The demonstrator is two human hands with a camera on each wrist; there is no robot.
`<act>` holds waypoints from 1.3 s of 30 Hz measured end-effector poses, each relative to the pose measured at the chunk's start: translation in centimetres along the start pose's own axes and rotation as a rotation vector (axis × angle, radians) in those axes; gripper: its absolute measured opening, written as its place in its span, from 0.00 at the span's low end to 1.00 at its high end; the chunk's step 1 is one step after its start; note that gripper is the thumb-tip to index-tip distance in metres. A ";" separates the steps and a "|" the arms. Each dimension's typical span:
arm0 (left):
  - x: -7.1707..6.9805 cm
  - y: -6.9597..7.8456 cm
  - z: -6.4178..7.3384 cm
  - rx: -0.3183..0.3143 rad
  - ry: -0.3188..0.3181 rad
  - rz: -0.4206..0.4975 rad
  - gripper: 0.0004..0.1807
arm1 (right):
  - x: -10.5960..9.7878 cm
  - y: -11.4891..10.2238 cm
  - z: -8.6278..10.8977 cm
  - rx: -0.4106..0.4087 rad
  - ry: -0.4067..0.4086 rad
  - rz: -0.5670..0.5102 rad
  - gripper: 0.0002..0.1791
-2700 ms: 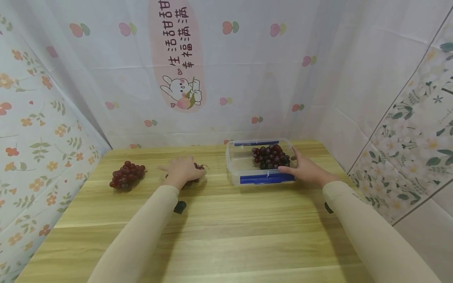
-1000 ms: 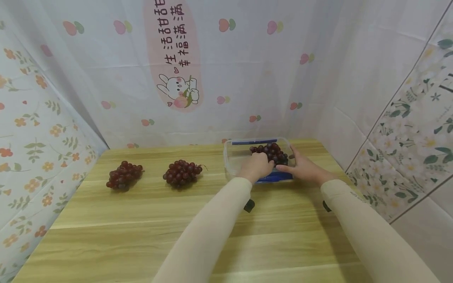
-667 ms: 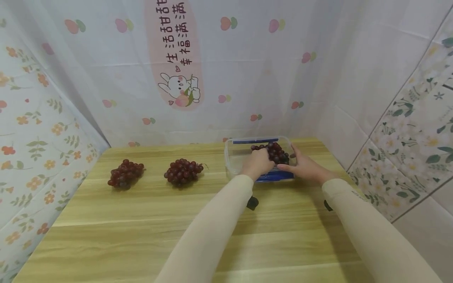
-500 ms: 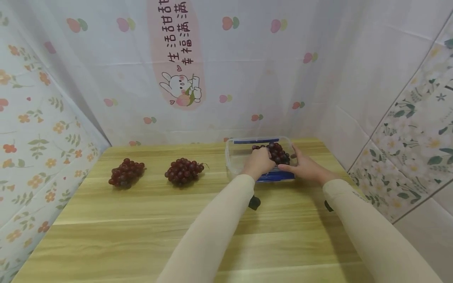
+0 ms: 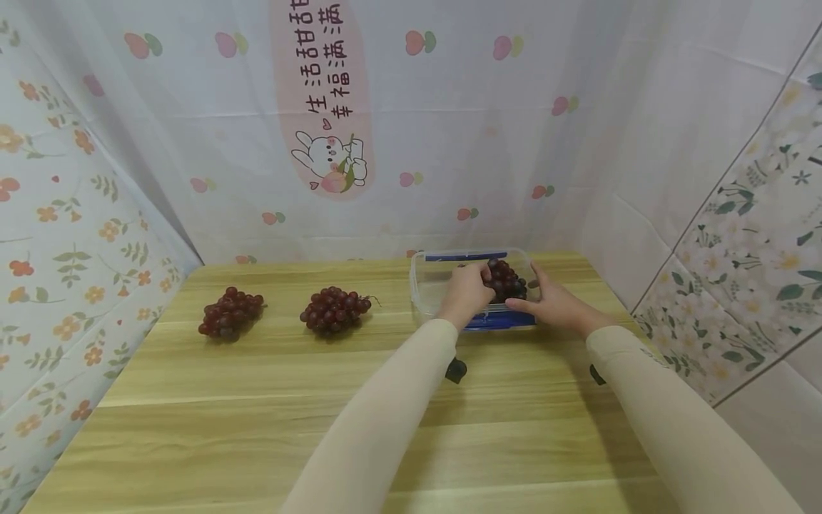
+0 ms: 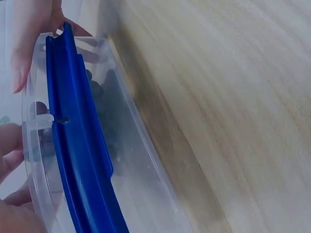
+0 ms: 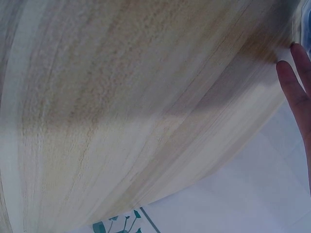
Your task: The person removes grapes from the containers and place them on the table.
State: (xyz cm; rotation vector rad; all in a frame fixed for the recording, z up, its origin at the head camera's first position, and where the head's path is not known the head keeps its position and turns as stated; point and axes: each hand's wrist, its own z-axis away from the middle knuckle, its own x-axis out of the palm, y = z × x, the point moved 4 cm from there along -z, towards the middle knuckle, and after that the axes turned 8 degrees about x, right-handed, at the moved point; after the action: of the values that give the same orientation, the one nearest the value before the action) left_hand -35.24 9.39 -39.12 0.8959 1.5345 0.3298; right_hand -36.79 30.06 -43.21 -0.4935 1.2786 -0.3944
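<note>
A clear plastic food container (image 5: 432, 285) with blue clip strips stands lidless at the back right of the table. Inside it lies a bunch of dark red grapes (image 5: 507, 280), its left part hidden by my left hand (image 5: 467, 291). This hand reaches in over the front rim, with thumb and fingers on the grapes; in the left wrist view its curled fingers (image 6: 10, 145) show beyond the rim. My right hand (image 5: 557, 307) holds the container's right end, thumb at the front rim and fingers along the side. Two of its fingers (image 7: 294, 90) look straight in the right wrist view.
Two more bunches of red grapes lie on the wooden table (image 5: 257, 400): a left bunch (image 5: 231, 313) and a middle bunch (image 5: 334, 310) with a thin stem. Printed curtains (image 5: 437, 143) hang behind and at both sides.
My left hand has moved right, from the middle bunch into the container; that bunch stays on the table. Lately its fingers have shifted slightly at the grapes. The right hand has kept its place.
</note>
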 end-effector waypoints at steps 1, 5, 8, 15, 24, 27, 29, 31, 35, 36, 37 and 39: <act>-0.1 -0.1 0.0 -0.001 0.013 0.020 0.07 | 0.0 0.0 0.0 0.002 0.000 0.000 0.70; -0.5 -0.6 0.0 -0.007 0.066 0.108 0.08 | 0.0 0.1 0.0 0.011 -0.002 -0.005 0.71; -0.8 -0.6 0.1 -0.013 0.090 0.135 0.09 | 0.0 0.0 0.2 0.010 -0.004 0.001 0.71; -1.1 -0.5 0.2 -0.006 0.084 0.124 0.09 | -0.1 -0.4 0.4 0.012 -0.005 -0.003 0.70; -1.6 -0.2 0.3 0.019 0.096 0.112 0.09 | 0.0 0.0 0.2 0.015 -0.008 -0.011 0.69; -1.9 0.2 0.4 0.043 0.108 0.093 0.09 | 0.1 0.1 0.1 0.016 -0.017 -0.020 0.69; -2.2 0.5 0.3 0.063 0.118 0.077 0.08 | 0.1 0.0 0.1 0.012 -0.021 -0.021 0.69; -2.6 0.9 0.3 0.085 0.126 0.071 0.08 | 0.0 0.0 0.1 0.014 -0.026 -0.024 0.69; -3.4 1.5 0.0 0.114 0.129 0.043 0.09 | 0.0 -0.2 0.4 0.021 -0.031 -0.028 0.69; -3.7 1.6 -0.1 0.123 0.128 0.032 0.09 | 0.0 -0.3 0.4 0.023 -0.031 -0.027 0.69; -3.9 1.7 -0.2 0.127 0.128 0.023 0.09 | 0.0 -0.3 0.4 0.024 -0.031 -0.026 0.69; -4.3 1.7 -0.3 0.137 0.131 0.010 0.08 | 0.0 -0.4 0.5 0.024 -0.031 -0.018 0.70</act>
State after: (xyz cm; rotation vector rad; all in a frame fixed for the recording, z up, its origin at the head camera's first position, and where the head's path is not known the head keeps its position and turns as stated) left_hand -35.25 7.58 -34.84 1.0056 1.6902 0.2976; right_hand -36.32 29.78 -42.91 -0.4894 1.2391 -0.4155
